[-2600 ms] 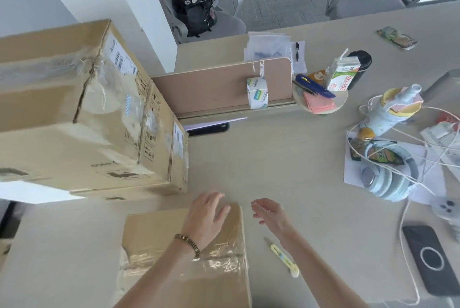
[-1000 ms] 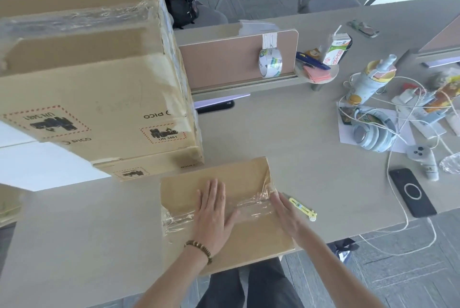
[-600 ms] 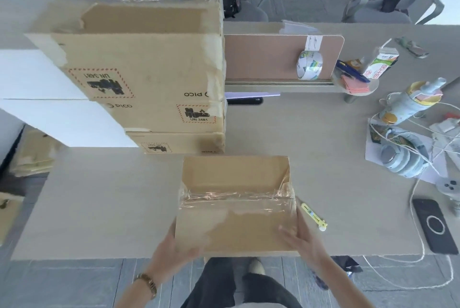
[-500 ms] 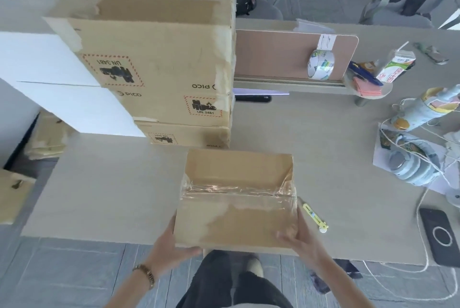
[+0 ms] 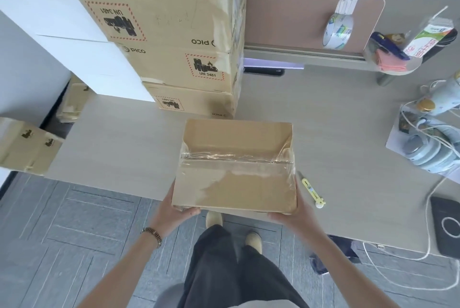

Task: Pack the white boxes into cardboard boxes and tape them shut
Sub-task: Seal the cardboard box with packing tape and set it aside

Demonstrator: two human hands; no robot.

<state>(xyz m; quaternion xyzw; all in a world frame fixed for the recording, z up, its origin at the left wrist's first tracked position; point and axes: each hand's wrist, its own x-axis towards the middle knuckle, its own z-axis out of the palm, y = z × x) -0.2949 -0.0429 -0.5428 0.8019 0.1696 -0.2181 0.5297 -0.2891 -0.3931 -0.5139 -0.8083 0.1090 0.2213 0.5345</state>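
I had a taped cardboard box (image 5: 236, 165) between my two hands at the near edge of the desk (image 5: 336, 133). My left hand (image 5: 174, 215) gripped its near left corner, thumb curled along the front edge, a beaded bracelet (image 5: 152, 235) on that wrist. My right hand (image 5: 293, 213) gripped the near right corner, fingers wrapped down the side. The near part of the box hung out past the desk edge, over the floor and my shoes. A band of clear tape (image 5: 236, 158) ran across the closed flaps from side to side, wrinkled at both ends. A small yellow utility knife (image 5: 312, 190) lay on the desk just beside the box's right side. Behind the box stood a stack of large cardboard cartons (image 5: 174, 41) printed with UN 3481 labels. A roll of clear tape (image 5: 338, 31) hung on the brown desk divider (image 5: 293, 16) further back. Headphones (image 5: 428, 150) and white cables lay well off to the right.
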